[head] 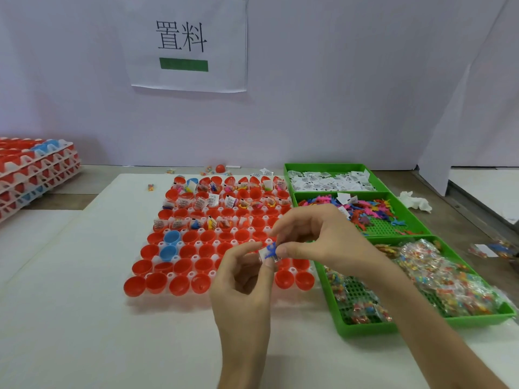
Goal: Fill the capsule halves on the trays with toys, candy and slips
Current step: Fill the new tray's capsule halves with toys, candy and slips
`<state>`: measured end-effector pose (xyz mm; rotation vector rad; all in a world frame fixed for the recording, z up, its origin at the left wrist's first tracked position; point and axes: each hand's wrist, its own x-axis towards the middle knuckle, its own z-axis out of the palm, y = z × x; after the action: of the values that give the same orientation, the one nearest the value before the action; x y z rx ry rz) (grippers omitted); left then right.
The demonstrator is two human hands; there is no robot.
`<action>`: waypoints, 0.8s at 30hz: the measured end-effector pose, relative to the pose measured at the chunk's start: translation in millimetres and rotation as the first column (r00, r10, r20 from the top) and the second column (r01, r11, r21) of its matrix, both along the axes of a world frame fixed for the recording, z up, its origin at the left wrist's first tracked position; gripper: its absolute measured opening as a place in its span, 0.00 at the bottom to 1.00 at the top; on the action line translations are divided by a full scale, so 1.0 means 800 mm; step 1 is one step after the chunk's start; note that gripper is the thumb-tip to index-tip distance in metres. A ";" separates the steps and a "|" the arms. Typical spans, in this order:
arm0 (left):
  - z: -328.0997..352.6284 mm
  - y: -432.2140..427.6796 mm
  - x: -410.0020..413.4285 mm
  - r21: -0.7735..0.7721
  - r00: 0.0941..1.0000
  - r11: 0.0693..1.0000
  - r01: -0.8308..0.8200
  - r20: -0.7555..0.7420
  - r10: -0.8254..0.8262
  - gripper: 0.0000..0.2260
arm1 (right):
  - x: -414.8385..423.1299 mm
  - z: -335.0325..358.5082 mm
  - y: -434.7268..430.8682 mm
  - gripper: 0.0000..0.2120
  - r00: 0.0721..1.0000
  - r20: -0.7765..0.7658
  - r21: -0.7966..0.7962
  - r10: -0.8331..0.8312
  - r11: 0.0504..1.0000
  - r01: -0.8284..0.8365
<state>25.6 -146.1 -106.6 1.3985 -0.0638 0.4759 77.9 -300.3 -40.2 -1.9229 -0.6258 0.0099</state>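
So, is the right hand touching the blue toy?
Touching. The head view shows the right hand pinching the blue toy, its thumb tip against it. The left hand pinches the slip.

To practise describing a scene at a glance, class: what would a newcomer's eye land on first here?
A grid of red capsule halves fills the middle of the white table, its far rows already filled. Over its near rows the left hand and right hand pinch a blue toy and white slip. Green bins of slips, toys and candy line the right side.
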 end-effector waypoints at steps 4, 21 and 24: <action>-0.001 0.001 -0.001 0.004 1.000 1.000 0.003 0.004 -0.003 0.10 | 0.000 -0.002 0.002 0.07 1.000 0.009 -0.020 -0.016 1.000 0.016; 0.008 0.002 -0.002 -0.026 0.999 1.000 0.015 0.048 -0.013 0.10 | -0.002 -0.001 0.005 0.07 0.993 -0.107 0.003 0.059 0.998 -0.059; 0.010 0.002 -0.003 -0.054 0.999 0.999 0.003 0.038 -0.001 0.12 | -0.003 -0.001 0.007 0.06 0.997 -0.059 0.015 0.050 0.999 -0.050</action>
<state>23.3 -144.6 -98.9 1.3368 -0.0826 0.4988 75.8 -294.7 -41.0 -1.8868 -0.6327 0.0937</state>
